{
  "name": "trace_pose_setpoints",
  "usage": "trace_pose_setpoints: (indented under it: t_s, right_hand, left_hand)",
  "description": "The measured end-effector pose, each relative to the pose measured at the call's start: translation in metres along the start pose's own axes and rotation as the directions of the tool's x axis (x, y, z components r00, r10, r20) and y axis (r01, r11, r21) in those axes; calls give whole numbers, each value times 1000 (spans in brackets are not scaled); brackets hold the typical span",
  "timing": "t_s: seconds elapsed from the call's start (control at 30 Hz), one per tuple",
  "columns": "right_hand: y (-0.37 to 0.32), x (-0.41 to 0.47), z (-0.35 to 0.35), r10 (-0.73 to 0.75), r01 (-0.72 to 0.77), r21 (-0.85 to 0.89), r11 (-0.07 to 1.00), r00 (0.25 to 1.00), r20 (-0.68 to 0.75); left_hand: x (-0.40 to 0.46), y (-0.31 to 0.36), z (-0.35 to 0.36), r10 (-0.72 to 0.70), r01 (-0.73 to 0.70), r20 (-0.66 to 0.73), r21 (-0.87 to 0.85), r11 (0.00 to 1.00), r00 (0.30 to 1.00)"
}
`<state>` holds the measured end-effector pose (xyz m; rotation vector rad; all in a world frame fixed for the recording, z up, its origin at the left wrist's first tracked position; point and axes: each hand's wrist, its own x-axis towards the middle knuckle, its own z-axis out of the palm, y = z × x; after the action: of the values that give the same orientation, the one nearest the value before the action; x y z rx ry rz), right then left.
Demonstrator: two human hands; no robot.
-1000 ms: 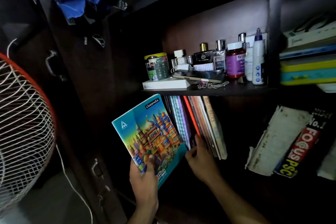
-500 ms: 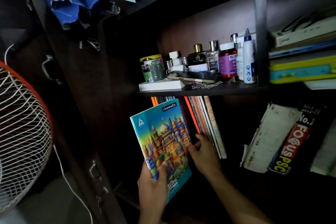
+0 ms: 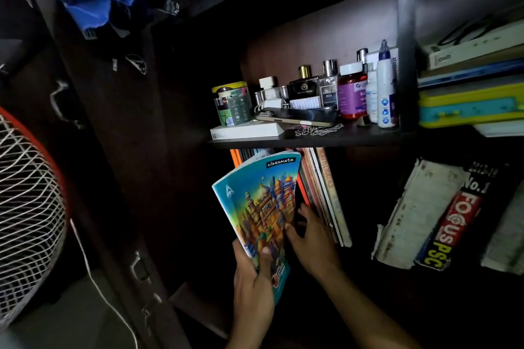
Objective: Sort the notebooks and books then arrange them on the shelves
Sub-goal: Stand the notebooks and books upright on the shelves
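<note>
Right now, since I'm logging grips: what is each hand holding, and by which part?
The left hand grips the notebook at its bottom edge, thumb on the cover. The right hand holds nothing; its fingers press the shelved books.

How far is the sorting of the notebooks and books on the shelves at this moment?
Partly done. A row of books already stands upright on the lower shelf. In hand: the left hand grips the Classmate notebook at that row, while the right hand rests on the standing spines. Left: the Focus PSC book and a worn book lean loosely at the right.
</note>
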<state>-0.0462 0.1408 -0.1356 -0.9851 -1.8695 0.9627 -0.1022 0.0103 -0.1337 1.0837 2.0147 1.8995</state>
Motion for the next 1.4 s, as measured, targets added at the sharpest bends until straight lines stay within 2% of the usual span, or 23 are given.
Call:
trace_pose_setpoints:
  t_s: [0.27, 0.4, 0.5, 0.57, 0.63, 0.7, 0.73, 0.77, 0.8, 0.83, 0.9, 0.97, 1.1, 1.2, 1.27, 1.33, 1.4]
  right_hand:
    - [1, -1, -1, -151, 149, 58, 987, 987, 50]
    - [6, 1, 1, -155, 153, 32, 988, 986, 61]
    - [6, 2, 2, -218, 219, -65, 974, 976, 27]
    - [1, 1, 0, -258, 249, -126, 960, 964, -61]
    - [-8, -2, -8, -311, 291, -113, 950, 918, -246]
    - [-15, -2, -19, -362, 370, -81, 925, 799, -480]
    - [-16, -1, -24, -362, 369, -111, 923, 731, -578]
    - [-15, 2, -29, -336, 318, -148, 937, 695, -635]
    - [-13, 4, -32, -291, 238, -170, 956, 709, -642]
    - [-9, 8, -32, -227, 156, -168, 973, 759, -610]
    - [3, 12, -30, -72, 29, -97, 995, 873, -482]
    - [11, 16, -29, 48, -46, 14, 999, 938, -343]
    - [19, 21, -33, 160, -124, 147, 981, 950, -269]
    - [22, 23, -35, 211, -183, 127, 975, 944, -255]
    - [23, 22, -35, 194, -177, 87, 980, 946, -260]
    - [22, 18, -34, 172, -162, 57, 985, 948, -267]
    - [21, 15, -30, 155, -152, 31, 988, 951, -267]
  left_hand:
    - [2, -12, -1, 37, -35, -18, 94, 995, 999]
    - [7, -22, 4, 91, -104, 80, 182, 978, 993]
    - [27, -21, 14, 169, -198, 132, 254, 947, 977]
    - [49, -17, 21, 161, -198, 141, 313, 929, 977]
    - [62, -17, 27, 163, -199, 139, 306, 931, 977]
    - [56, -23, 30, 206, -219, 77, 251, 943, 975]
    - [50, -27, 31, 206, -206, 24, 216, 954, 978]
    - [45, -31, 32, 200, -193, -20, 183, 964, 980]
    - [40, -36, 32, 193, -184, -42, 154, 971, 980]
    - [40, -39, 33, 188, -181, -42, 136, 974, 981]
    - [42, -43, 35, 182, -180, -11, 112, 977, 983]
    - [42, -40, 37, 199, -201, 28, 111, 973, 980]
    - [38, -33, 45, 210, -229, 130, 158, 960, 969]
    - [51, -31, 56, 158, -189, 214, 132, 973, 964]
    - [68, -30, 67, 127, -157, 259, 99, 983, 958]
    - [81, -22, 80, 36, -56, 292, 58, 997, 956]
    - [83, -4, 91, -63, 109, 317, -128, 986, 946]
